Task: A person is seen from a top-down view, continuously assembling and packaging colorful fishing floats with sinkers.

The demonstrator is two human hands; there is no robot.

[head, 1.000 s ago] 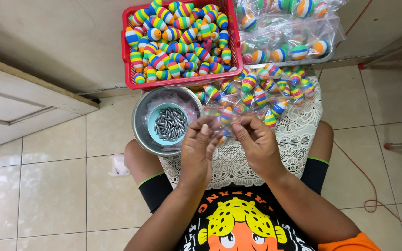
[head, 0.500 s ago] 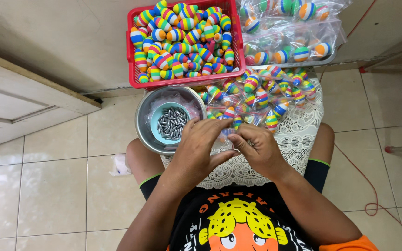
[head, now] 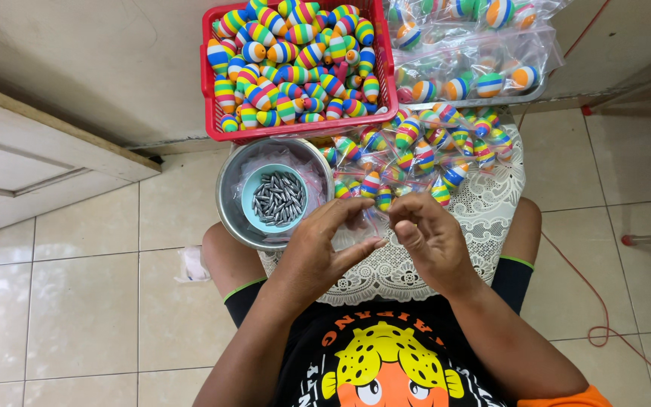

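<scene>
Over a white lace cloth (head: 484, 218) on my lap, my left hand (head: 322, 245) and my right hand (head: 431, 241) meet fingertip to fingertip. Between them they pinch a small clear plastic bag (head: 374, 224); what it holds is hidden. My left fingers stretch forward and my right fingers curl in. Just beyond my fingers lies a pile of rainbow-striped egg-shaped floats in small clear bags (head: 416, 151). Left of my hands a metal bowl (head: 227, 200) holds a small blue dish (head: 250, 197) of grey metal weights (head: 279, 197).
A red plastic basket (head: 303, 130) heaped with loose striped floats stands against the wall behind the bowl. Larger clear bags of round striped floats (head: 476, 53) lie at the back right. A wooden door frame (head: 39, 158) is at the left, and a red cord (head: 604, 316) crosses the tiled floor at the right.
Both hands stayed together over the lap. The fingers shifted on the small bag, with the left fingers now stretched flatter and the hands slightly lower.
</scene>
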